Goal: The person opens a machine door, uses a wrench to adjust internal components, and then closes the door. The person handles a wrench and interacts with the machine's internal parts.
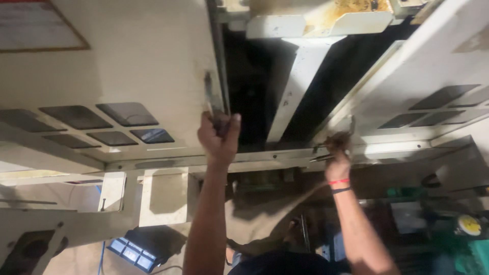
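I look at a large cream-painted metal machine cabinet with two doors. My left hand (219, 136) grips the edge handle (210, 97) of the left cabinet door (127, 61). My right hand (337, 152), with red and black bands on the wrist, is closed on the lower edge of the right cabinet door (433, 61), near a small latch. Between the two doors is a dark opening (249, 86) with a white diagonal brace (295, 86) inside.
Both doors have dark rectangular vent slots (102, 122). A cream frame with square posts (163, 196) runs below. A window with blue light (131, 252) shows at lower left. Green machinery (458, 239) sits at the lower right. The picture is blurred.
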